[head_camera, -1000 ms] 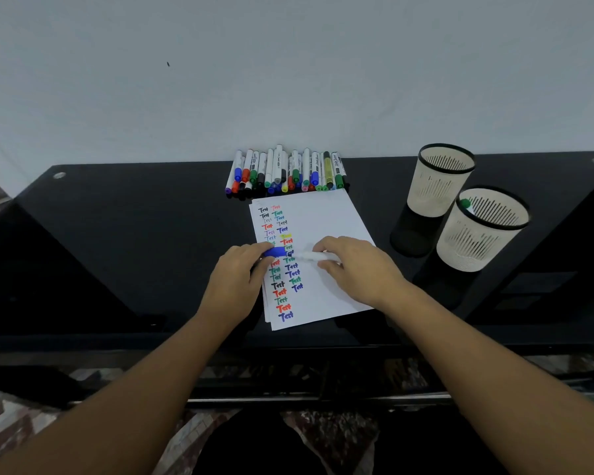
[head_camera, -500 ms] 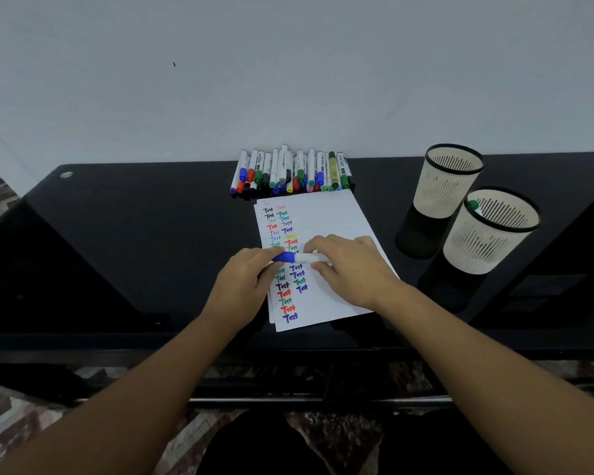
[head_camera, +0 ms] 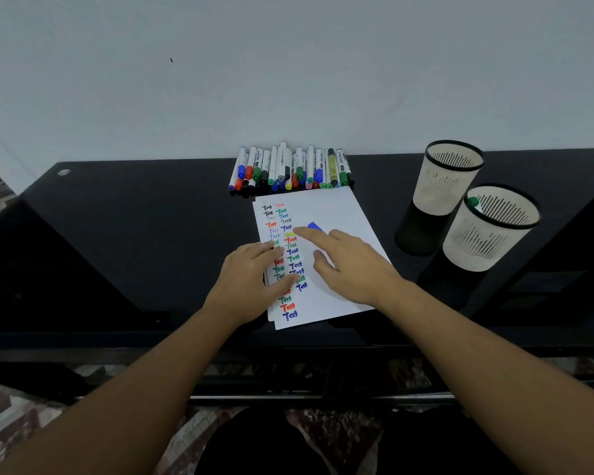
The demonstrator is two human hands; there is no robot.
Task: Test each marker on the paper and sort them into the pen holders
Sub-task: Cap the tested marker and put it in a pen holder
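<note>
White sheet of paper (head_camera: 326, 214) lies on glossy black table (head_camera: 134, 241), covered left side with two columns of coloured "Test" words. Left hand (head_camera: 251, 282) rests flat on the paper's left edge, fingers straight and close together, pinning it. Right hand (head_camera: 350, 265) hovers over the paper's middle, index finger extended toward the columns; a blue-capped marker (head_camera: 315, 227) pokes out just beyond its knuckles, only the blue end visible. Can't tell whether the fingers actually pinch the marker or it lies under the hand.

Row of mixed-colour markers (head_camera: 288, 169) sits just behind the paper's far edge, touching it. Two cream mesh pen holders with black rims stand right of the paper: far holder (head_camera: 443, 180) looks empty, near holder (head_camera: 487, 231) has a green-tipped marker (head_camera: 474, 201) inside.

Risks, as judgement: marker grip looks loose, so it could roll off onto the table; wet ink under the left palm may smear; holders stand close together, so the marker could be dropped in the wrong one.
</note>
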